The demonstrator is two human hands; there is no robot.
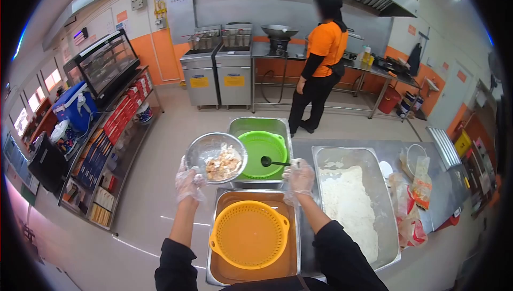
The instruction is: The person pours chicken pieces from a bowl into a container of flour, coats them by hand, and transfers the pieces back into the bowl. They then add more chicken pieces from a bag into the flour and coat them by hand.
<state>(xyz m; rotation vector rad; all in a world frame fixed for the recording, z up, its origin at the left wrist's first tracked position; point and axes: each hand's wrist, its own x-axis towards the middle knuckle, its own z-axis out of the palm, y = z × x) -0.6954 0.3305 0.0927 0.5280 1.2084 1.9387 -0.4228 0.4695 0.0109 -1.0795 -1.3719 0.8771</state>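
My left hand (190,181), in a clear plastic glove, grips the rim of a steel mixing bowl (198,154). Pale, floury pieces of food (223,164) lie in the tilted bowl. My right hand (299,178), gloved too, is closed around the handle of a black ladle (266,160), whose head hangs over a green colander (260,156). That colander sits in a deep steel pan (258,123). Nearer to me, a yellow colander (249,235) rests in another steel pan (298,211) with orange-brown liquid.
Right of my right hand stands a large steel tray (382,205) of white flour (350,205). Plastic bags (410,227) lie beyond it on the steel table (427,184). A person in an orange shirt (327,45) stands by the back counter, near two fryers (233,77). Shelving (120,152) lines the left.
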